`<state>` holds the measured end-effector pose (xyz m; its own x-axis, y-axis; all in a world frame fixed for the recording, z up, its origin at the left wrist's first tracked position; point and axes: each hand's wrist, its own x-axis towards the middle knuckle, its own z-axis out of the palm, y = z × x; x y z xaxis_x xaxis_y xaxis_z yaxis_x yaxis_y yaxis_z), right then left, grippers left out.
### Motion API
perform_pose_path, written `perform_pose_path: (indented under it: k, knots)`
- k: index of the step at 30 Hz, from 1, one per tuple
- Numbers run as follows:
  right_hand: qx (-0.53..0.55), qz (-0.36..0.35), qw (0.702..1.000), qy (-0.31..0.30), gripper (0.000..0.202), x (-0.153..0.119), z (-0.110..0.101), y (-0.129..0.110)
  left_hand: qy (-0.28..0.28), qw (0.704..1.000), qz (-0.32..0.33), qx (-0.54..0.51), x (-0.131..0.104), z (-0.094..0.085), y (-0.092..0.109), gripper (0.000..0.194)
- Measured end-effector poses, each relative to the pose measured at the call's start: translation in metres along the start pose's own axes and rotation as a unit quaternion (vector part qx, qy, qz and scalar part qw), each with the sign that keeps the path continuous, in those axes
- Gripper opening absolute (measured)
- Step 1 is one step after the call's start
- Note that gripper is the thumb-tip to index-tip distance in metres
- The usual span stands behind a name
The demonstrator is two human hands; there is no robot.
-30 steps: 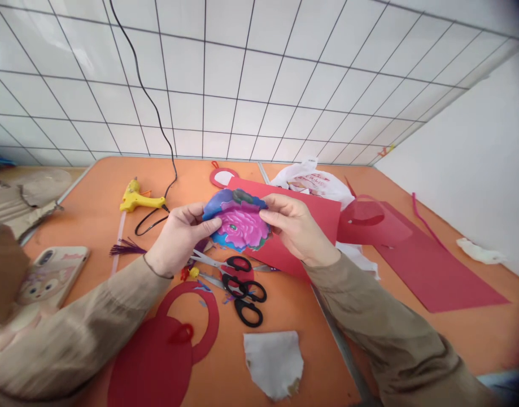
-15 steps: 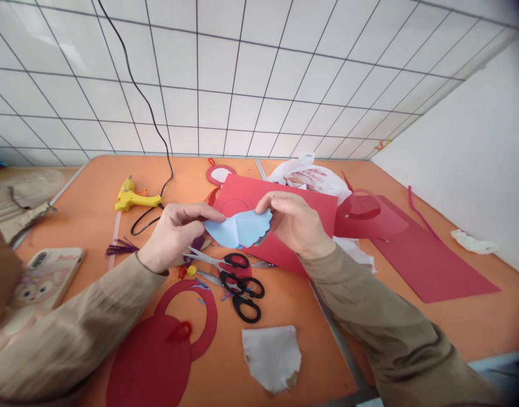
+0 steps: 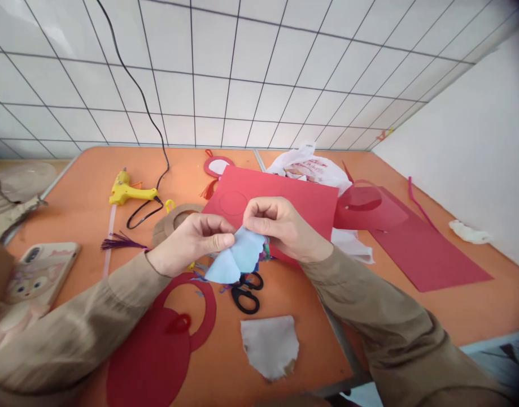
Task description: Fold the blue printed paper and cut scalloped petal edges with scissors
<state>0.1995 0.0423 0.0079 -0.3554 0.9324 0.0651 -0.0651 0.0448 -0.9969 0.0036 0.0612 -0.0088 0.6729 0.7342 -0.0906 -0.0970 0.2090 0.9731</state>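
Observation:
A light blue piece of paper with a scalloped right edge and creases hangs between my hands, its wide part downward. My left hand pinches its upper left edge between thumb and fingers. At the paper's top, my right hand pinches it close to the left fingertips. Bits of purple and green show behind its right edge. Below it lie black-handled scissors, partly covered by the paper. A red sheet with a circle drawn on it lies behind my hands.
A yellow glue gun with a black cable lies left, above a phone. Red cut shapes and a grey-white scrap are near the front. A plastic bag and another red sheet lie right.
The blue paper has turned and now hangs downward, covering more of the scissors. Both hands have come closer together at its top. A brown ring shape shows behind my left hand.

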Motion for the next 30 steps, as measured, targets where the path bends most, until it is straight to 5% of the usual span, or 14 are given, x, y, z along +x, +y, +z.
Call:
perform_pose_path:
  k: [6, 13, 20, 24, 30]
  knots:
    - [0.020, 0.013, 1.000, -0.015, 0.019, -0.001, 0.002, 0.000, 0.010, 0.999, -0.038, -0.011, 0.000, 0.006, -0.002, 0.028]
    - [0.078, 0.041, 0.996, 0.008, 0.043, 0.000, -0.002, 0.007, 0.133, 0.988, -0.012, -0.077, 0.000, 0.012, -0.006, 0.029]
    - [-0.135, 0.013, 0.990, 0.049, 0.026, 0.000, 0.008, 0.006, 0.241, 0.965, 0.043, -0.096, 0.001, 0.016, -0.011, 0.030]
    - [-0.175, 0.029, 0.981, 0.077, 0.014, -0.001, 0.014, 0.006, 0.229, 0.969, 0.052, -0.082, 0.000, 0.016, -0.012, 0.029]
    - [-0.192, 0.045, 0.980, 0.000, 0.018, -0.005, 0.009, -0.002, 0.138, 0.984, 0.074, -0.080, -0.001, 0.012, -0.005, 0.024]
